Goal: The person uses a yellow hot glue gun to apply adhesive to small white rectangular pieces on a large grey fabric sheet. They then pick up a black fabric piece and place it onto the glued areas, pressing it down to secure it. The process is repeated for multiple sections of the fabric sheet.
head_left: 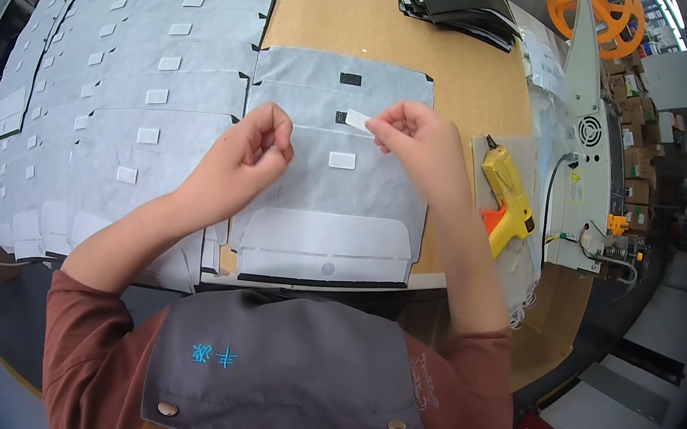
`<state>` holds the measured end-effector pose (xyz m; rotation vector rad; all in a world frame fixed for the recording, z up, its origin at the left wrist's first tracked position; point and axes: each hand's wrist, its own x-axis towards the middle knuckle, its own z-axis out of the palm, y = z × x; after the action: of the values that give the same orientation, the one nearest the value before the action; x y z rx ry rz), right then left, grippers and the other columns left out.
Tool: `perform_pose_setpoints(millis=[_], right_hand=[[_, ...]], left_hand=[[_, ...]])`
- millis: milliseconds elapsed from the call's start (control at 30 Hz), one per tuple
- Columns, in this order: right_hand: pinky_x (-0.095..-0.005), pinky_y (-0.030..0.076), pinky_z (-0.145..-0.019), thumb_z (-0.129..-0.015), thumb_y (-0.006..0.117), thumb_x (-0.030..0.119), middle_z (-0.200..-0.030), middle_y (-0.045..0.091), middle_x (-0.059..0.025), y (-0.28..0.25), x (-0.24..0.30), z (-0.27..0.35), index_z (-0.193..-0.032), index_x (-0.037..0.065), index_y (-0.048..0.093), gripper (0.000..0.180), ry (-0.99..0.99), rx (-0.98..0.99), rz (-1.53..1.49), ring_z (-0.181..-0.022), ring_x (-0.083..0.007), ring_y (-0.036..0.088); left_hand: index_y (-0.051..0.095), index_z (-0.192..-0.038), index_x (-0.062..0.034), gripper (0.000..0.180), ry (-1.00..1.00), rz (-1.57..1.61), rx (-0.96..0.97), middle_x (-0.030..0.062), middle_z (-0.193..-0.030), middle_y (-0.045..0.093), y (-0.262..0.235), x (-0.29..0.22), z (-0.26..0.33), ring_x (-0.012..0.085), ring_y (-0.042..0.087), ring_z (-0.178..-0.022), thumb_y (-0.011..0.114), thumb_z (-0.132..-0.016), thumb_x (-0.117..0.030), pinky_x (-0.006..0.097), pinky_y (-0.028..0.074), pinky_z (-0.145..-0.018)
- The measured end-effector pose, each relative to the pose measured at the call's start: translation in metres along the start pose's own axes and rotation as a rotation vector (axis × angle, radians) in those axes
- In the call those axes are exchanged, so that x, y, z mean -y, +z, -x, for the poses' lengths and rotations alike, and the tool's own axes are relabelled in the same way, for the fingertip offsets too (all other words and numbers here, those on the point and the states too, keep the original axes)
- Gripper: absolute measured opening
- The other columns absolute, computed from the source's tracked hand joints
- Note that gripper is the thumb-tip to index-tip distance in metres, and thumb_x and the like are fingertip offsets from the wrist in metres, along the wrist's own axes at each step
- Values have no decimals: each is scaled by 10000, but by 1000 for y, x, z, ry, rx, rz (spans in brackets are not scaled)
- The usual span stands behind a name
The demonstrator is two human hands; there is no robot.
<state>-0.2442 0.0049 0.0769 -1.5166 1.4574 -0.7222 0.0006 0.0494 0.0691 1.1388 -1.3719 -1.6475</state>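
My right hand (410,136) pinches a small white rectangular patch (359,121) between thumb and fingertips. This patch hangs over the right part of a black patch (340,117) on a pale grey sheet (304,183); whether they touch I cannot tell. Another black patch (350,79) lies farther up the stack, and a white patch (342,160) sits nearer me. Over the sheet's left edge, my left hand (259,147) is closed, its fingertips curled toward the thumb; what it holds, if anything, is hidden. At the sheet's near end is a white flap (327,238).
Overlapping grey sheets (129,65) with white patches spread across the left. A yellow glue gun (507,193) lies beside my right forearm. Black sheets (458,0) are stacked at the back of the brown table (328,4). A machine (583,177) with an orange reel (612,20) stands at the right.
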Motion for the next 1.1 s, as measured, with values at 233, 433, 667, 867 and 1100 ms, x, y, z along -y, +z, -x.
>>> perform_pose_setpoints(millis=[233, 433, 667, 867, 1100], right_hand=[[-281, 481, -634, -791, 774, 216, -728, 661, -50, 10, -15, -51, -822, 7, 679, 232, 109, 209, 98, -681, -124, 601], [-298, 484, -638, -788, 770, 215, -732, 658, -56, 7, -19, -57, -815, 12, 681, 224, 160, 215, 148, -697, -133, 603], [-293, 477, -628, -793, 758, 218, -738, 661, -59, 5, -26, -61, -828, 9, 685, 225, 162, 253, 186, -694, -131, 600], [-287, 475, -628, -799, 749, 213, -742, 661, -56, 2, -30, -62, -831, 7, 682, 219, 152, 284, 177, -696, -126, 598], [-283, 475, -630, -805, 745, 214, -743, 661, -53, 4, -30, -61, -822, 7, 682, 217, 156, 280, 172, -698, -121, 596]], left_hand=[[550, -1047, -107, 136, 226, -589, -157, -14, -692, 467, -9, 8, -37, 94, 438, -592, 581, -916, -88, 266, 364, -525], [652, -1121, -158, 213, 653, -1002, -151, 29, -675, 579, -10, 41, -63, 205, 574, -581, 643, -909, -131, 331, 460, -525], [650, -1190, -235, 287, 611, -1129, -88, 0, -714, 603, -10, 45, -65, 200, 637, -646, 621, -913, -167, 346, 496, -536], [658, -1235, -253, 362, 636, -1139, -90, -9, -675, 552, -10, 48, -66, 182, 592, -614, 648, -891, -139, 331, 475, -532], [660, -1246, -283, 395, 589, -1204, -36, -9, -701, 565, -11, 48, -64, 183, 611, -640, 639, -874, -151, 335, 490, -538]])
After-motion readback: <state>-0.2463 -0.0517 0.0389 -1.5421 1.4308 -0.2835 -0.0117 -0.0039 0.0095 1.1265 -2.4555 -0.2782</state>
